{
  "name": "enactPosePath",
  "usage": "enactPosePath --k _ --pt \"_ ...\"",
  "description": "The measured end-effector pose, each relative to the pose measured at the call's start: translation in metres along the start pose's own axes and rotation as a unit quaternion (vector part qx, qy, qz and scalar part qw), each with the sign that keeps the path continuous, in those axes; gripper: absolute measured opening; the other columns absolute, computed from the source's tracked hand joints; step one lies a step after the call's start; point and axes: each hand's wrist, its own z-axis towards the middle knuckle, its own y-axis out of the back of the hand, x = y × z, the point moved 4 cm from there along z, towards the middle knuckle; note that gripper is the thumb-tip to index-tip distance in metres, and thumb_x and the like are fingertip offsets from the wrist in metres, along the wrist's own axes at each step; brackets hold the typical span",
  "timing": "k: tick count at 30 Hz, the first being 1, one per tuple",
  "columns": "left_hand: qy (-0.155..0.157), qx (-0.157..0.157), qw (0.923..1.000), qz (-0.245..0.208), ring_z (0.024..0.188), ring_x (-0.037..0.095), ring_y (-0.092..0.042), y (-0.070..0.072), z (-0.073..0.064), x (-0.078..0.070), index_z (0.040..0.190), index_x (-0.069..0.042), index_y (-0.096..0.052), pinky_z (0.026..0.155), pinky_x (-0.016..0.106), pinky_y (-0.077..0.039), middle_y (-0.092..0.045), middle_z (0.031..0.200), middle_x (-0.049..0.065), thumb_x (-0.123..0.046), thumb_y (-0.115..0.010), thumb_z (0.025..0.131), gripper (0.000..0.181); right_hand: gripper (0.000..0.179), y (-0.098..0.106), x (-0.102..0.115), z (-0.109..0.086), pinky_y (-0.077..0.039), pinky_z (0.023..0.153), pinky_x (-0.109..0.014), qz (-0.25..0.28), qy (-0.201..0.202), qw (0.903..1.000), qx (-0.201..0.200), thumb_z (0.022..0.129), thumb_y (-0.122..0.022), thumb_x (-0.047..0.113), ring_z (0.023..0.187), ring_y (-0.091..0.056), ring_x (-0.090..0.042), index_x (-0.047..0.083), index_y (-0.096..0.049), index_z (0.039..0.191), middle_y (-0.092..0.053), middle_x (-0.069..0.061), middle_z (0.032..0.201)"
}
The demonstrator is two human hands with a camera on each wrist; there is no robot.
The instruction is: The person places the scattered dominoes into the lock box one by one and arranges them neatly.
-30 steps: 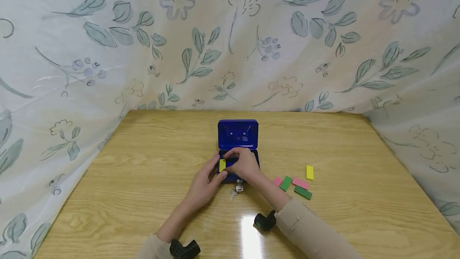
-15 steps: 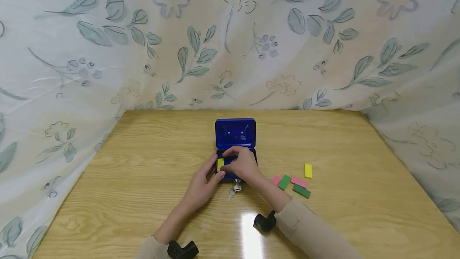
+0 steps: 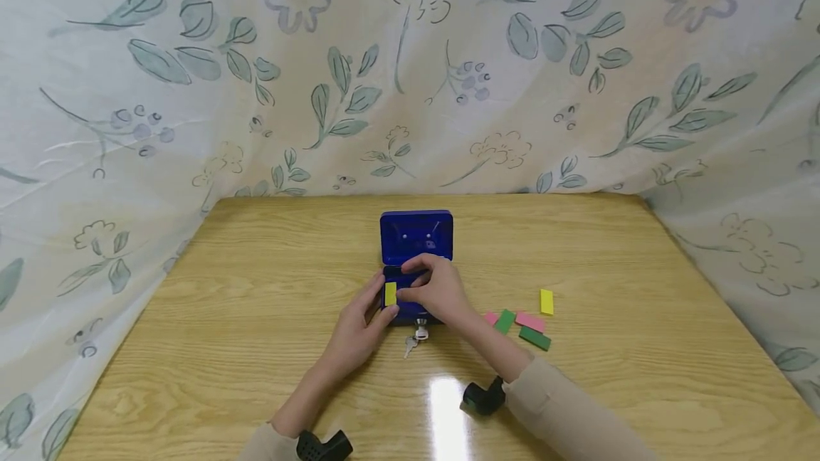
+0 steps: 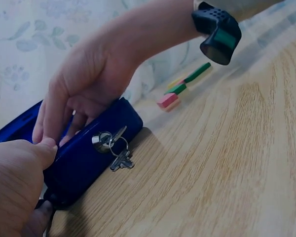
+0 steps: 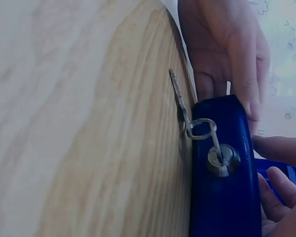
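Note:
A small blue cash box (image 3: pixel 417 228) stands on the table with its lid raised. My left hand (image 3: pixel 356 329) holds its left side, the thumb on the front left rim and the fingers along the side wall. Inside, against the left wall, lies a yellow block (image 3: pixel 391 294). My right hand (image 3: pixel 440 292) reaches into the box with bent fingers, thumb and forefinger apart; a fingertip is right beside the yellow block's right edge. The lock (image 5: pixel 223 159) on the front wall has a key in it, and a second key (image 4: pixel 122 160) hangs from its ring.
To the right of the box lie pink blocks (image 3: pixel 530 322), green blocks (image 3: pixel 534 338) and another yellow block (image 3: pixel 547 302) on the wooden table (image 3: pixel 256 255). A flowered cloth (image 3: pixel 410 91) hangs behind. Black wrist devices (image 3: pixel 484 397) sit on both forearms.
My right hand's fingers have shifted slightly right, off the yellow block, which stays in the box. The left hand keeps its place on the box. The head view has moved a little.

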Motion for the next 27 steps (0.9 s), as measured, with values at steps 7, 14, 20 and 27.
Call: enactPosePath --k 7,14,20,27 --pt "0.007 -0.001 0.9999 0.014 0.142 0.029 -0.028 -0.001 0.001 -0.002 0.150 0.006 -0.031 0.109 0.041 -0.033 -0.027 0.156 0.020 -0.009 -0.060 0.099 0.061 0.034 0.011 0.001 -0.008 -0.056 0.063 -0.030 -0.006 -0.001 1.0000 0.000 0.074 -0.087 0.006 0.077 -0.062 -0.019 0.009 -0.071 0.104 -0.067 -0.013 0.103" --pt "-0.005 0.002 0.9999 0.011 0.142 0.023 -0.027 0.000 -0.001 -0.001 0.153 -0.001 -0.031 0.109 0.036 -0.033 -0.028 0.157 0.012 -0.019 -0.061 0.100 0.063 0.033 0.021 0.003 -0.017 -0.057 0.065 -0.030 -0.005 -0.006 1.0000 0.000 0.076 -0.086 0.008 0.081 -0.061 -0.019 0.011 -0.071 0.105 -0.066 -0.004 0.108" --pt "-0.005 -0.003 0.9995 0.031 0.142 0.024 -0.027 -0.001 0.000 -0.003 0.152 0.000 -0.033 0.109 0.037 -0.033 -0.031 0.156 0.013 -0.014 -0.061 0.099 0.062 0.034 0.032 0.004 -0.026 -0.056 0.065 -0.032 0.002 -0.014 0.9999 -0.003 0.076 -0.086 0.008 0.082 -0.061 -0.021 0.009 -0.071 0.106 -0.066 -0.011 0.109" --pt "0.000 -0.023 0.9993 0.028 0.141 0.033 -0.028 -0.002 -0.001 -0.017 0.148 0.009 -0.034 0.110 0.044 -0.031 -0.032 0.153 0.023 -0.002 -0.062 0.096 0.059 0.034 0.045 0.004 -0.033 -0.056 0.064 -0.032 0.002 -0.025 0.9993 -0.026 0.075 -0.087 0.008 0.083 -0.061 -0.021 0.013 -0.072 0.105 -0.066 -0.009 0.109"
